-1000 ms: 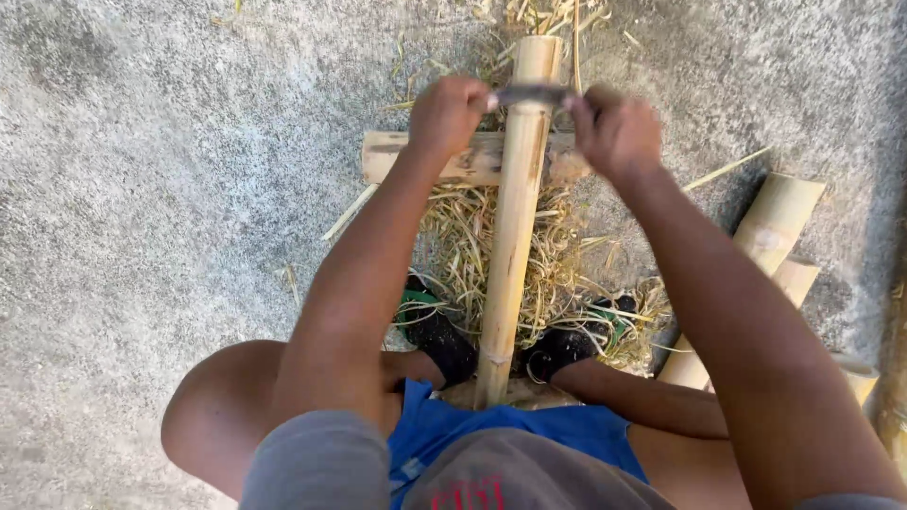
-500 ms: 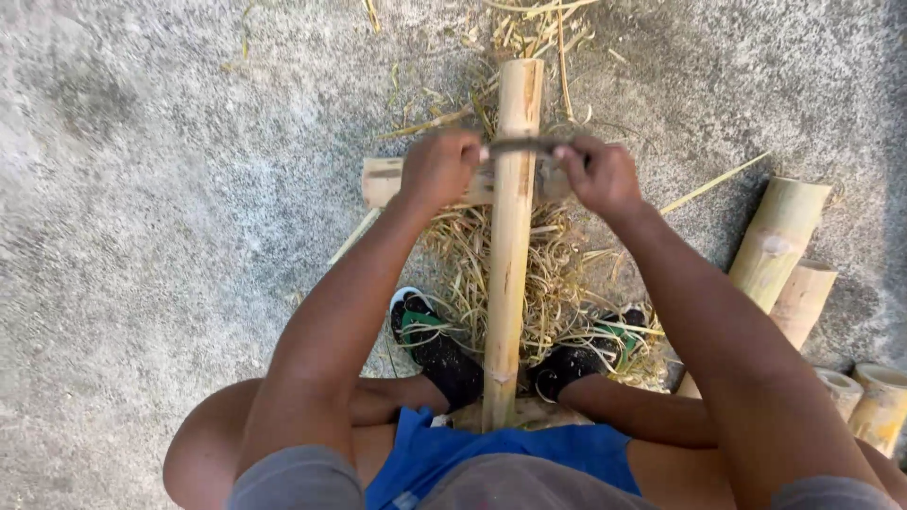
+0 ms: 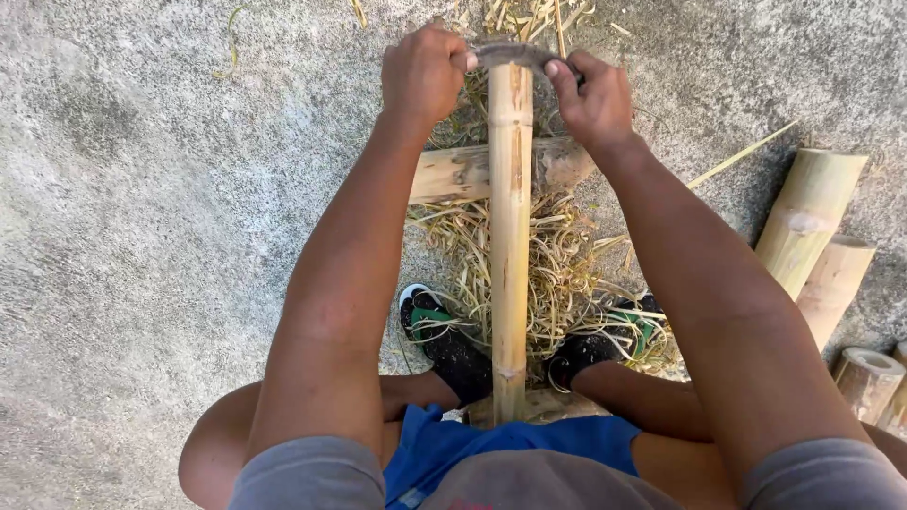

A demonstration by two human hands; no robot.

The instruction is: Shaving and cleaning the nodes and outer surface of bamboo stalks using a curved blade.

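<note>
— Head view: what are the hands doing?

— Left hand (image 3: 423, 74) and right hand (image 3: 593, 94) each have their fingers closed tight around one end of a curved grey metal blade (image 3: 510, 54) lying across the long yellow bamboo pole (image 3: 510, 236), toward 12 o'clock.

— Why does the pole run like that?

— It rests on a pale wooden crosspiece (image 3: 453, 175), lifted above the dry shavings (image 3: 557, 274), probably so both arms can draw evenly. Cut bamboo sections (image 3: 808, 217) lie at 3 o'clock.
</note>
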